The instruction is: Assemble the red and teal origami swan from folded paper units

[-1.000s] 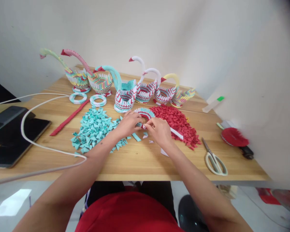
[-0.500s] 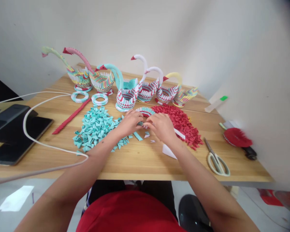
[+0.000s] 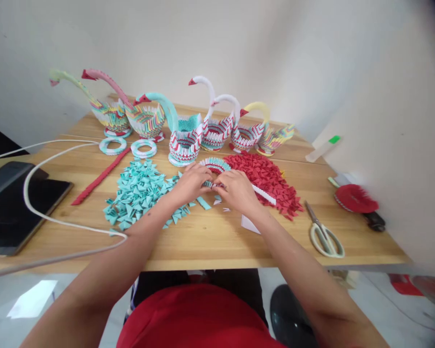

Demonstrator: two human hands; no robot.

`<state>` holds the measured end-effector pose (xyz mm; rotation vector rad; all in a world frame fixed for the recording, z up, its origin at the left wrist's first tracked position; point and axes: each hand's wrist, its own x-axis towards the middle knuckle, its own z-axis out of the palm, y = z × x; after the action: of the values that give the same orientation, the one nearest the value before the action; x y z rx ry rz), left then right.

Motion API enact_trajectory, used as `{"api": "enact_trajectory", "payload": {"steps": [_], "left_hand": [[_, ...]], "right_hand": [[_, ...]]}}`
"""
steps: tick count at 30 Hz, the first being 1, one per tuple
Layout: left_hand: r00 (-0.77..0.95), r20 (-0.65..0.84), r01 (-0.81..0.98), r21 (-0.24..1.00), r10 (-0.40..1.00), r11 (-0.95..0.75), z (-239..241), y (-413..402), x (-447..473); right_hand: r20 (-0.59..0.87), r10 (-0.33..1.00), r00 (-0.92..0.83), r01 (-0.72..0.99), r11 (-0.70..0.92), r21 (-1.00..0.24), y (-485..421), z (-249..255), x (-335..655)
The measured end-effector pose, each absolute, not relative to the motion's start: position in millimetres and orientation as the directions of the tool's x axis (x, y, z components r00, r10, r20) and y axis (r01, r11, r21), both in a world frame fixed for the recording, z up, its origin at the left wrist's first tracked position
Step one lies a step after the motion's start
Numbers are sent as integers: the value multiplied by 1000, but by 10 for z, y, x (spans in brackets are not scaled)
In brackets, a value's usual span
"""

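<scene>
Both hands are at a round ring of folded paper pieces point(image 3: 216, 164) in red, teal and white, resting between the two paper piles. My left hand point(image 3: 192, 183) is closed on its left side, fingers curled over the near edge. My right hand point(image 3: 235, 187) pinches the near right part, its fingertips close to the left ones. The fingers hide the ring's near side. Small white and teal paper pieces point(image 3: 218, 198) lie just below the hands. A pile of teal folded triangles point(image 3: 139, 195) is by my left forearm; red folded triangles point(image 3: 271, 181) are heaped beyond my right hand.
Several paper swans point(image 3: 184, 145) stand along the back. Two paper rings point(image 3: 144, 149), a red paper strip point(image 3: 101, 177) and a white cable point(image 3: 65, 222) are at left. Scissors point(image 3: 325, 237) and a red round paper piece point(image 3: 355, 198) lie at right.
The view has shifted slightly, so most things on the table sit a little further left. Both hands stay on the paper ring, with only small finger movement.
</scene>
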<state>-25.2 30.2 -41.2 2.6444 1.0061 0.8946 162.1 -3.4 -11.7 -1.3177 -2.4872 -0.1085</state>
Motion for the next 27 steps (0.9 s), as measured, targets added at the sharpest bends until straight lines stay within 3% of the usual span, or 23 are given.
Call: {"api": "enact_trajectory", "payload": {"steps": [5,11,18,25,27], "left_hand": [[587,486,552,344,647,-759,-423,310,-261],[585,487,560,336,649,-757,-404,285,-297],[591,509,518,355,626,-778,-372,300,-333],[581,487,551,354,652,-755,-438,351,-367],[578,464,569,362,672,-739,-446,344,-359]], "right_hand": [[301,775,-556,822,566,63,-82,-32,1569],[422,785,-454,850,523,-60,-270,65,1850],[148,802,-578,794,595,-124,-508,-104,2081],[89,821,-564,814,570,-112,-544,-239,1959],[92,830,-550,814,558,-164,-544,-230,1969]]}}
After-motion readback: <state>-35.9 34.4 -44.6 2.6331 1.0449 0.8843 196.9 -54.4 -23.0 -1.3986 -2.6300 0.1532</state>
